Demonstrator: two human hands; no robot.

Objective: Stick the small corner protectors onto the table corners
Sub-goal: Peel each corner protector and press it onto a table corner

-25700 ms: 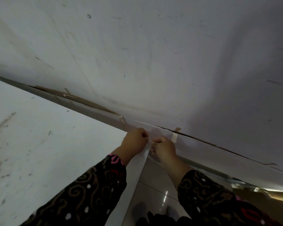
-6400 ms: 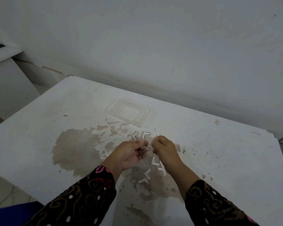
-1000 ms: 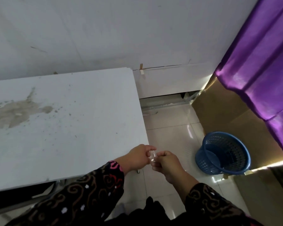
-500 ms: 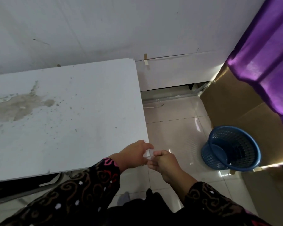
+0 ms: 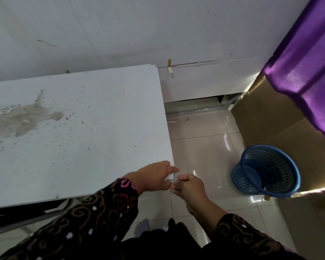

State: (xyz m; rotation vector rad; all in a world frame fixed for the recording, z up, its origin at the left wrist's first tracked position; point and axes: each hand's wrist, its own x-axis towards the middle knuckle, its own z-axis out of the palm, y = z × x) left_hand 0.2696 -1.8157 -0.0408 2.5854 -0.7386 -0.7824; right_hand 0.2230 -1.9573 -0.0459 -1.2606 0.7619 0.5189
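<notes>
Both arms reach forward from the bottom of the view, dark patterned sleeves down to bare wrists. Left grip (image 5: 154, 177) is back-up, index finger stretched out, thumb tucked below, the two pinching a small clear corner protector (image 5: 174, 177). Right grip (image 5: 189, 186) is just beside it, knuckles up, fingers curled in, fingertips meeting the left's and pinching the same piece from the right. Right forearm angles in from lower right. Exact finger contact is too small to tell.

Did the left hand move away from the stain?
Yes. The left hand went from over the stain to the near right corner of the table.
</notes>
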